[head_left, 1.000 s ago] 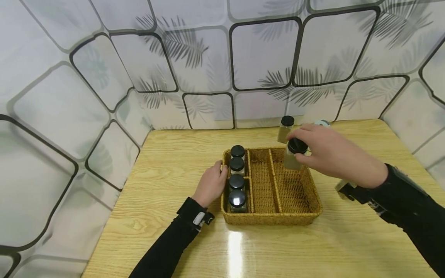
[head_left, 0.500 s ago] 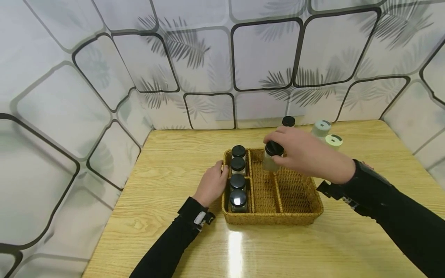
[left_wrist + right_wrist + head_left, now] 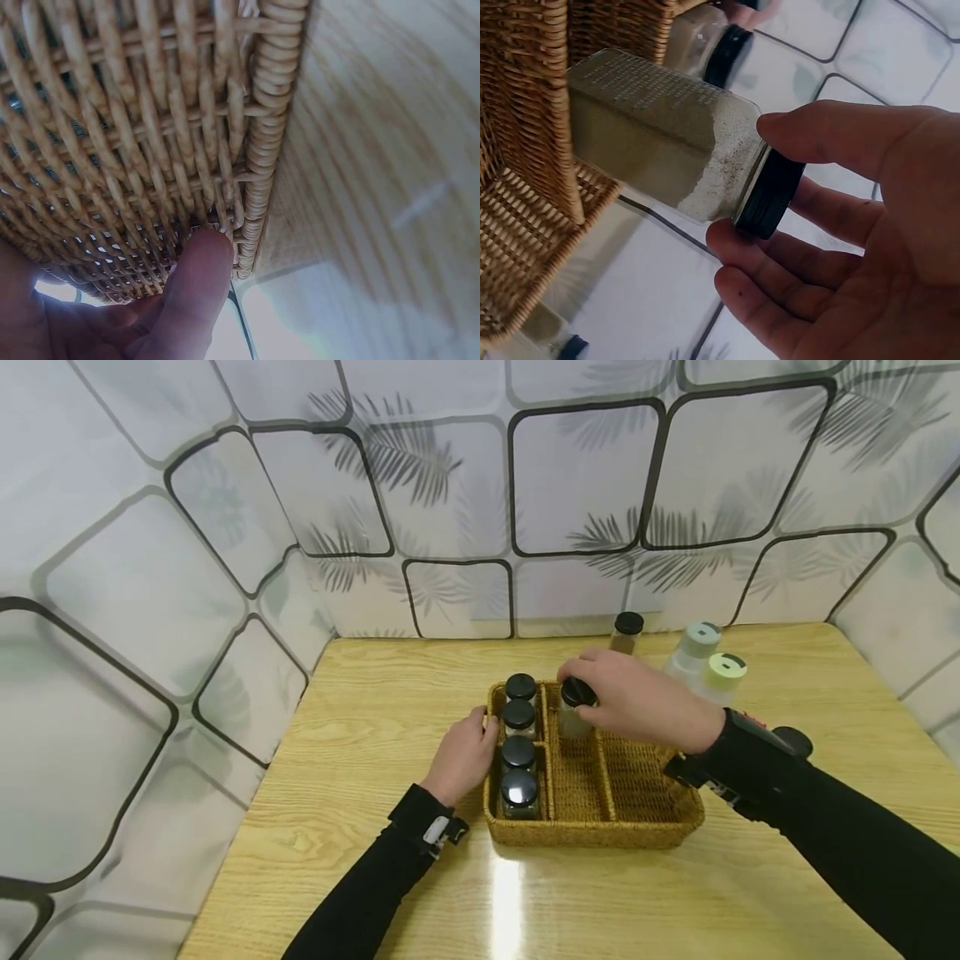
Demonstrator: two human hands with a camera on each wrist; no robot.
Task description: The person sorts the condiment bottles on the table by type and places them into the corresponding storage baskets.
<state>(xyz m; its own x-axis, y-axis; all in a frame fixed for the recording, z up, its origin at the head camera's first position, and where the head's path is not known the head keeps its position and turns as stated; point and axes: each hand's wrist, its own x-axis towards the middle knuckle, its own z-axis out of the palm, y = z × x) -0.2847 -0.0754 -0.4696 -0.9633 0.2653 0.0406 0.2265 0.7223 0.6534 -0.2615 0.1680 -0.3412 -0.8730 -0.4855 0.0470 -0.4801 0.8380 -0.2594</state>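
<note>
At a light wood-grain table (image 3: 360,710) backed by a leaf-print wall covering (image 3: 450,485), a person in black sleeves works over a divided wicker basket (image 3: 592,835), seen from the head camera. The right hand (image 3: 637,700) clamps thumb and fingers around the black lid of a clear jar (image 3: 574,721), held in the far end of the middle compartment; whether its base touches the basket floor cannot be told. The left hand (image 3: 459,760) grips the basket's left wall, beside four black-lidded jars (image 3: 520,806) paired in the two left compartments. Behind the basket stands another black-lidded jar (image 3: 625,640); to its right are a bottle with a pale blue-green cap (image 3: 694,652) and one with a yellow-green cap (image 3: 722,677). A black lid (image 3: 792,742) shows beyond the right forearm.

From the left wrist, the thumb (image 3: 196,289) presses against the woven wall near the tabletop.

From the right wrist, the jar holds pale, speckled powder and bears small lettering, its lower end hidden by the wicker.
</note>
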